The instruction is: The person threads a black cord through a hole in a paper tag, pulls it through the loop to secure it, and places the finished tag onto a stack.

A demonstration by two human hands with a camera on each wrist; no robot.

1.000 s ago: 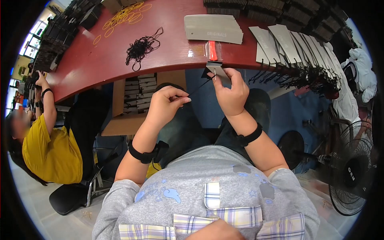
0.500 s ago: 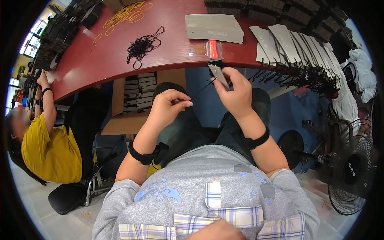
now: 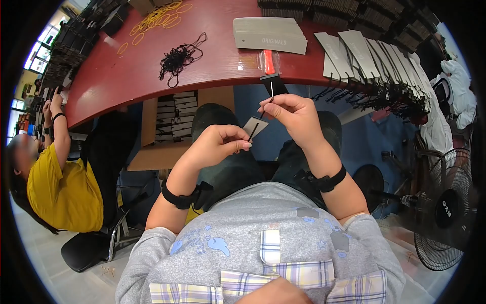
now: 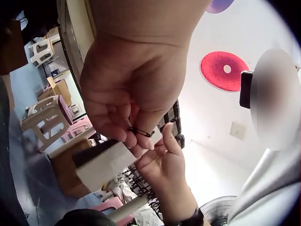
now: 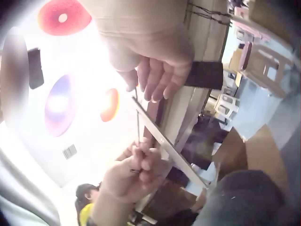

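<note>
A black cord runs through a grey card tag (image 3: pixel 256 126) between the two hands. My left hand (image 3: pixel 216 145) pinches the cord's lower end, with a small loop (image 4: pixel 141 132) at the fingertips in the left wrist view. Higher up, my right hand (image 3: pixel 294 115) pinches the cord near a thin metal needle (image 3: pixel 272 89) that juts from the table edge. A red-orange handle (image 3: pixel 269 62) lies behind the needle on the table. Seen nearly edge-on in the right wrist view, the tag (image 5: pixel 170 147) slants beside the taut cord (image 5: pixel 138 120).
On the red table (image 3: pixel 217 63) lie a stack of grey cards (image 3: pixel 271 38), a tangle of black cords (image 3: pixel 179 62) and yellow rubber bands (image 3: pixel 157 23). Corded tags (image 3: pixel 357 55) line the right edge. An open carton (image 3: pixel 152 121) stands below; a fan (image 3: pixel 445 213) is at right.
The tag has come away from the needle, down and left toward my left hand. My right hand has shifted from gripping the tag to pinching the cord. My left hand has lowered slightly.
</note>
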